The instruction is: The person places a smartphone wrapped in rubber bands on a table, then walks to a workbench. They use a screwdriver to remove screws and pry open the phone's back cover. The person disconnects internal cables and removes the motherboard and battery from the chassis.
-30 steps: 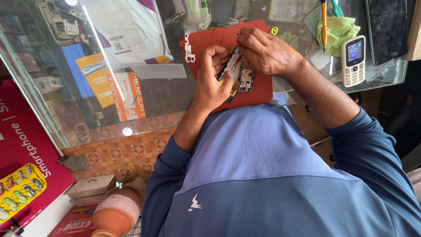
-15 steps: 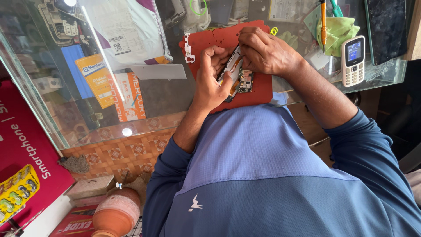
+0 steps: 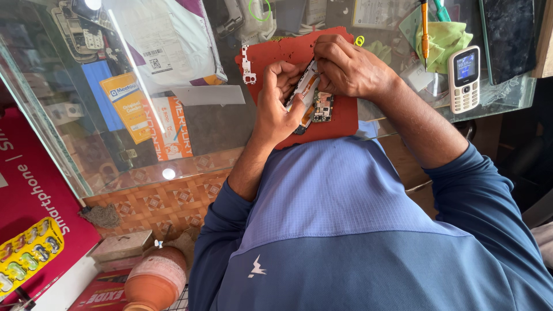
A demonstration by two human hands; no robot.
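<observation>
Both my hands work over a red mat (image 3: 340, 118) on a glass counter. My left hand (image 3: 276, 101) grips the lower end of a small opened phone frame (image 3: 305, 92), white with orange parts. My right hand (image 3: 348, 66) pinches the frame's upper end with its fingertips. A bare green circuit board (image 3: 322, 106) lies on the mat just below the frame. A white metal bracket (image 3: 248, 66) rests at the mat's left edge. My blue shirt fills the lower part of the view.
A white keypad phone (image 3: 464, 78) lies right of the mat, with a green cloth (image 3: 446, 37) and an orange-handled tool (image 3: 424, 29) behind it. A dark screen panel (image 3: 510, 34) sits far right. Packets show under the glass (image 3: 144, 103). A clay pot (image 3: 155, 279) stands below.
My hands have shifted slightly on the phone frame; everything else stays in place.
</observation>
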